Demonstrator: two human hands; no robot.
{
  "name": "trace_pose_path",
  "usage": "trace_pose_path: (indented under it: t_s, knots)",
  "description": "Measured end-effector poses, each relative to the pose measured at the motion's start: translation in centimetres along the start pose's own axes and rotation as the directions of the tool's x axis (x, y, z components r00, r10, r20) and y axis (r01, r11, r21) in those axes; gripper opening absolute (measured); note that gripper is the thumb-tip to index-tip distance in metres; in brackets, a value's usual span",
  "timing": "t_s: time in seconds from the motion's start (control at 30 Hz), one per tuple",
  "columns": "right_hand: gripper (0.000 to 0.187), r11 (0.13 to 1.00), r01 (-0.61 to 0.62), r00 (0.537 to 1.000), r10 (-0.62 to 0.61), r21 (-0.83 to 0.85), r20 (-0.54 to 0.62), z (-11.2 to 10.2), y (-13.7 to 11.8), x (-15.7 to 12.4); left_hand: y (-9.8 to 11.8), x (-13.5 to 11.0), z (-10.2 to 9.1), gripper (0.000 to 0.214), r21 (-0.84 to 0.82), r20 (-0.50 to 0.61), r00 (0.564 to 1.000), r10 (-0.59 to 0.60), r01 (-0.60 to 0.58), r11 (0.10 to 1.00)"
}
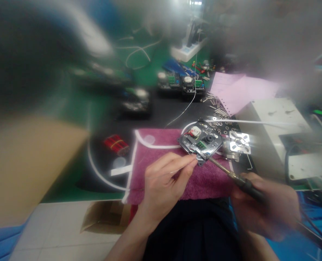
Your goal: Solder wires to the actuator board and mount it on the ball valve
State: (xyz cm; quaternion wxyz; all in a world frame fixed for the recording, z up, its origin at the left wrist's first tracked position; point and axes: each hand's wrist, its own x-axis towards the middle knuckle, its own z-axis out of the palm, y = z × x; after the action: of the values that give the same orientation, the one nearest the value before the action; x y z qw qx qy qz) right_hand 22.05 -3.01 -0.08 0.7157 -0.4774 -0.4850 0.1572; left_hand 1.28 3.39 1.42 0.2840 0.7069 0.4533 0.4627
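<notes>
Just beyond pinched left fingers (184, 160) sits the circuit board (201, 138); right fingers (253, 178) grip a soldering iron (248, 187).

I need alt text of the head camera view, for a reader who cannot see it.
A person's right hand holds a soldering iron at the near edge of a dark circuit board over a purple cloth, while the left hand touches that edge. Small metal parts lie beyond.
</notes>
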Motion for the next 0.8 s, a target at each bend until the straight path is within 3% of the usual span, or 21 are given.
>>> trace_pose_path:
  t_s: [0.5,0.8]
  knots:
    - [0.025,0.998,-0.043,0.997,0.041,-0.035,-0.065,-0.06,0.04,-0.14,0.18,-0.04,-0.07,0.027,0.002,-0.007,1.0,0.001,-0.001,1.0]
    - [0.025,0.995,-0.09,0.994,0.092,0.042,-0.065,-0.26,0.01,-0.2,0.25,-0.24,-0.22,0.029,0.004,0.009,1.0,-0.021,0.021,1.0]
